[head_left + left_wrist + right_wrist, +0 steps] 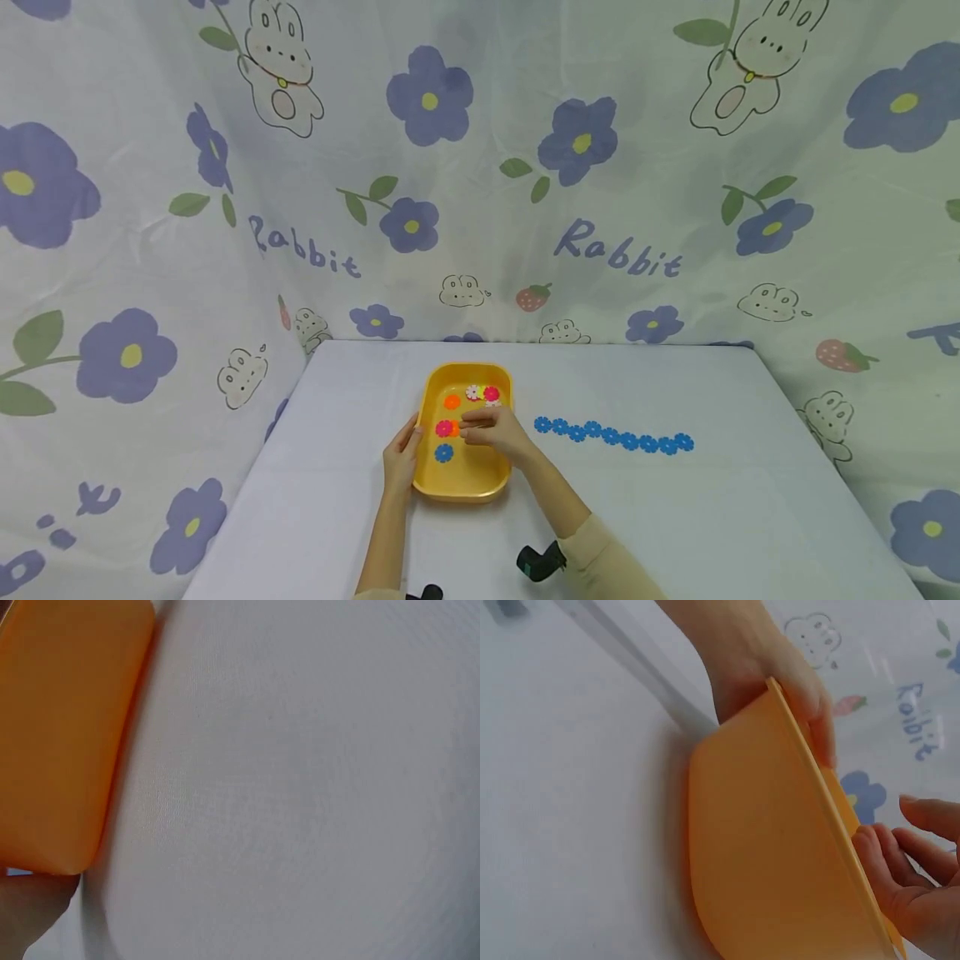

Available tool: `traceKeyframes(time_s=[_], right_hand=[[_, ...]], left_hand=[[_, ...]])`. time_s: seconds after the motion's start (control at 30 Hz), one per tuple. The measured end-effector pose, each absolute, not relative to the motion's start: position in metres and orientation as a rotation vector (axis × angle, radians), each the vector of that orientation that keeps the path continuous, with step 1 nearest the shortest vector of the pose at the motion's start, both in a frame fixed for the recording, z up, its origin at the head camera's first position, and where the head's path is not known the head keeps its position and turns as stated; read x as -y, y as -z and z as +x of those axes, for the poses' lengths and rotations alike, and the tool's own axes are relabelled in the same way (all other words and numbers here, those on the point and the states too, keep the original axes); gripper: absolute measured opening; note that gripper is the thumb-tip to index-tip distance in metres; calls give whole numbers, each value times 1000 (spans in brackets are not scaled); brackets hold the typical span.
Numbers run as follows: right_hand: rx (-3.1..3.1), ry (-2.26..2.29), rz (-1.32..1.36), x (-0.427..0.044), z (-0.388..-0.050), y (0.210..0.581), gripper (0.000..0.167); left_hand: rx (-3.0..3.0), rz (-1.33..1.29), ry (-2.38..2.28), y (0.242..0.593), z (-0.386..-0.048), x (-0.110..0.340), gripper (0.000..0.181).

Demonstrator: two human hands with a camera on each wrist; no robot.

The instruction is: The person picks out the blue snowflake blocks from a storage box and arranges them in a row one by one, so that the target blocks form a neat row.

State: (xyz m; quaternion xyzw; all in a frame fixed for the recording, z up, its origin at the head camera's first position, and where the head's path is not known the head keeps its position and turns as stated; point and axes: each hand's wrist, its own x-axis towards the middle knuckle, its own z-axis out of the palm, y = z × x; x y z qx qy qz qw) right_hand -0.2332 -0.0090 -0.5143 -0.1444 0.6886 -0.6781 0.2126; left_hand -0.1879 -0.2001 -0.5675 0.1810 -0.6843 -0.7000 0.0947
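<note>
A yellow tray (462,483) lies on the white table, holding several small flower-shaped pieces. Among them are a blue flower piece (444,453), a pink flower piece (444,428) and an orange flower piece (452,402). My left hand (401,457) grips the tray's left side, thumb over the rim. Above the tray's interior hovers my right hand (497,433), its fingers loosely bent beside another orange piece partly hidden by them. In the right wrist view, thumb and fingers (911,866) stand apart with no piece visible between them.
Right of the tray, a wavy row of blue flower pieces (630,440) lies on the white table (720,517). White and pink flower pieces (491,393) are at the tray's far right corner. A patterned curtain (480,192) rises behind the table and along its sides.
</note>
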Motion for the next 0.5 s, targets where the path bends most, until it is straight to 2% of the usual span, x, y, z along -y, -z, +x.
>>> traceKeyframes(time_s=[0.27,0.5], right_hand=[[-2136,1662,-300,35,-231,535,31],[-2155,1628,-218,43,-224,538,28]], left_hand=[[2031,549,2087,569,-187,200,44],[2028,549,2082,568,-188,199,43]])
